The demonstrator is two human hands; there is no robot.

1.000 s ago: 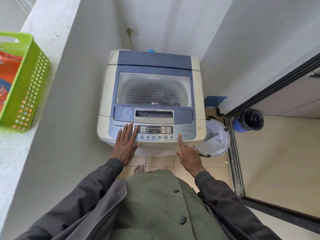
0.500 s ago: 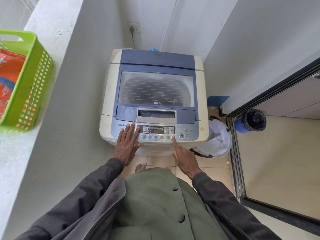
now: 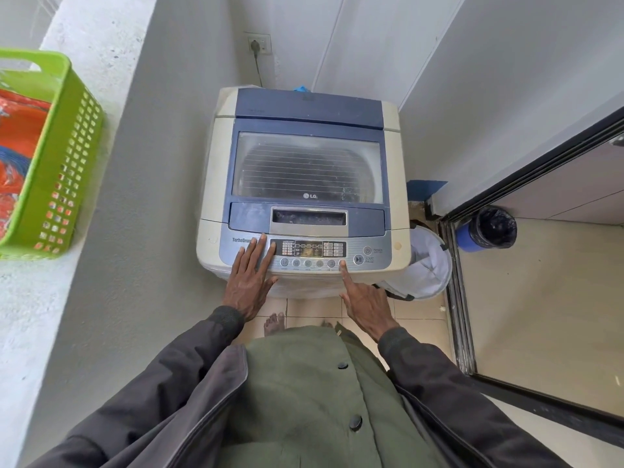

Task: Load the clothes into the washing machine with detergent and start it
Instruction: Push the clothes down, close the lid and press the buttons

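A cream and blue top-load washing machine (image 3: 216, 170) stands in front of me with its glass lid (image 3: 305, 167) shut. Dark contents show dimly through the glass. My left hand (image 3: 251, 276) lies flat, fingers spread, on the left end of the control panel (image 3: 374, 256). My right hand (image 3: 363, 298) has its index finger stretched out, the tip on the rightmost small round button, just left of the start/pause button (image 3: 358, 259). The other fingers are curled. Neither hand holds anything.
A green plastic basket (image 3: 64, 163) with orange and blue cloth sits on the concrete ledge at left. A white laundry hamper (image 3: 429, 265) stands right of the machine. Beyond it are a dark bin (image 3: 493, 228) and a sliding door frame (image 3: 456, 298). A wall socket (image 3: 258, 45) is behind.
My right index finger moved left from the start/pause button to the small round button beside it. My left hand stayed flat on the panel.
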